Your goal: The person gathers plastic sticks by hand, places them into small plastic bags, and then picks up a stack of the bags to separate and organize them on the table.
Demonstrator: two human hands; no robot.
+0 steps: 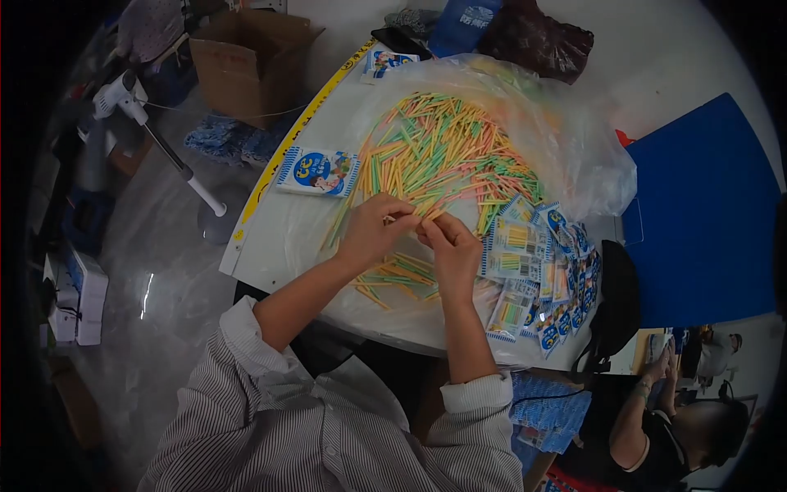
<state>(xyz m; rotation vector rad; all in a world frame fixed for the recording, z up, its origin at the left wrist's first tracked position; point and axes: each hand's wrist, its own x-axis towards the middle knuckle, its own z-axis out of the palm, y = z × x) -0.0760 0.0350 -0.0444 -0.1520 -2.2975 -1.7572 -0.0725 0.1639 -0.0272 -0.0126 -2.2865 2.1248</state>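
My left hand (pixel 375 231) and my right hand (pixel 452 252) meet fingertip to fingertip over the near side of a large heap of thin pastel sticks (pixel 443 148), yellow, green, orange and pink. Both hands are closed in a pinch, and what sits between the fingers is too small and hidden to make out. Below my wrists lies a smaller group of loose sticks (pixel 402 275). To the right of my right hand are several small filled packets (pixel 516 238), clear with blue-and-white print. A stack of flat blue-and-white wrappers (pixel 318 172) rests left of the heap.
A clear plastic bag (pixel 594 168) slumps behind the heap on the white table (pixel 266 238). A black pouch (pixel 619 299) is at the right edge. A cardboard box (pixel 238 74) and a white stand fan (pixel 176 156) stand left. Another person (pixel 656 435) sits at lower right.
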